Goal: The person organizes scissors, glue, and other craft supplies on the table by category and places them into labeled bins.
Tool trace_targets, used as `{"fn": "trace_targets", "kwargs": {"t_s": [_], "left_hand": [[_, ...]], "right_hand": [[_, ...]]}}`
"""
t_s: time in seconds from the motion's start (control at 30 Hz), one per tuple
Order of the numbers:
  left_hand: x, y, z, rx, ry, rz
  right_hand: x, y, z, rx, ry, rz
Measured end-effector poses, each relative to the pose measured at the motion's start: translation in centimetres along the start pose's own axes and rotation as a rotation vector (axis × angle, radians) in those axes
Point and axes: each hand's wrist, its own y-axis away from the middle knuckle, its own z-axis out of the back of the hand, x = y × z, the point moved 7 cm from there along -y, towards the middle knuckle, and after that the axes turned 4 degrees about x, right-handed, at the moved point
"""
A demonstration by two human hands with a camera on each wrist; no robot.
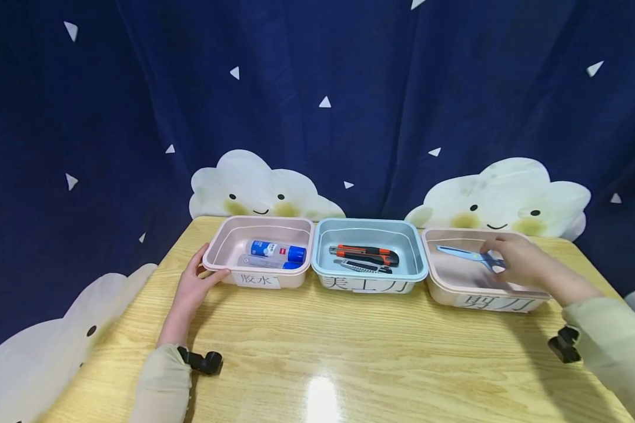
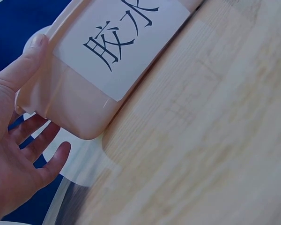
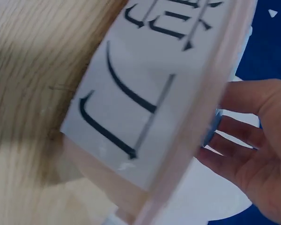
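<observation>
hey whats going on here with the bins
A person sits at a wooden table with three labelled bins in a row. Their left hand rests against the left pink bin, which holds glue bottles. Their right hand holds blue scissors over the right pink bin. The blue middle bin holds utility knives.

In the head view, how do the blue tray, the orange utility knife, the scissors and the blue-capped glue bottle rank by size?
1. Blue tray, clearly largest.
2. Orange utility knife.
3. Blue-capped glue bottle, looking slightly shorter but thicker, so nearly a tie.
Scissors: partly hidden by the right hand, so unranked.
</observation>
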Motion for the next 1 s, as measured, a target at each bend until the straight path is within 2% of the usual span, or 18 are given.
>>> {"fn": "trace_targets", "kwargs": {"t_s": [0.2, 0.3, 0.4, 0.53, 0.73, 0.8, 1.0], "left_hand": [[0.0, 0.2, 0.0, 0.002, 0.008, 0.006], [0.0, 0.2, -0.1, 0.003, 0.014, 0.003], [-0.1, 0.1, -0.3, 0.006, 0.015, -0.003], [-0.1, 0.0, -0.3, 0.009, 0.013, -0.004], [-0.1, 0.2, -0.4, 0.019, 0.015, 0.005], [0.0, 0.2, -0.3, 0.021, 0.016, 0.007], [-0.1, 0.0, -0.5, 0.034, 0.010, -0.001]], "right_hand": [[-0.8, -0.5, -1.1, -0.069, 0.062, 0.054], [-1.5, -0.6, -1.8, -0.051, 0.079, 0.052], [-2.3, -0.5, -2.7, 0.008, 0.071, 0.013], [-3.2, -0.2, -3.8, 0.073, 0.007, -0.049], [-4.0, 0.0, -5.1, 0.102, -0.057, -0.123], [-4.0, -0.1, -5.7, 0.109, -0.100, -0.108], [-4.0, -0.3, -6.9, 0.095, -0.129, -0.043]]}}
